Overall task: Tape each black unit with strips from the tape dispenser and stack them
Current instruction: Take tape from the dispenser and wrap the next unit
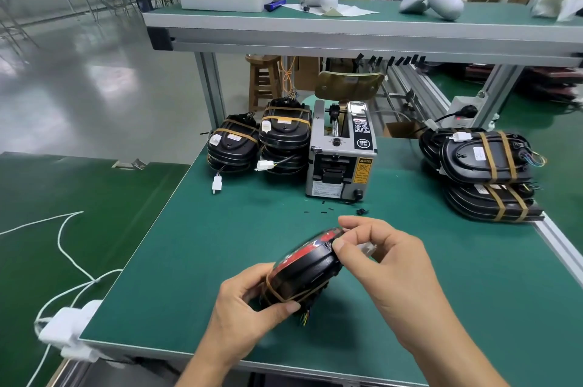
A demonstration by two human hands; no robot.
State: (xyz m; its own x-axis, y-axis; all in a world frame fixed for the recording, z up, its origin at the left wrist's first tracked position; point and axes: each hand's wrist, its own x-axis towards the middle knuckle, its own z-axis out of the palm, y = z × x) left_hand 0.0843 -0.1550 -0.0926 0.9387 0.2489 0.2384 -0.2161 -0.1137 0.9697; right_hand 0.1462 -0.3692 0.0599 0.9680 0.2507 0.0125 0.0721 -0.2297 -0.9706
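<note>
A black unit (307, 270) with a red face is held on edge just above the green table (205, 244), near the front. My left hand (246, 307) grips its lower end, thumb pressing a brown tape strip. My right hand (381, 260) pinches the unit's upper edge, with a clear piece behind its fingers. The grey tape dispenser (342, 153) stands behind, in the middle of the table. Two stacks of taped black units (258, 142) sit left of it. Another stack of taped units (485, 172) lies at the right edge.
A raised shelf (347, 30) spans the back with white foam blocks and white housings on it. White cables and a power adapter (72, 323) hang off the table's left front corner. Small black scraps (328, 210) lie in front of the dispenser.
</note>
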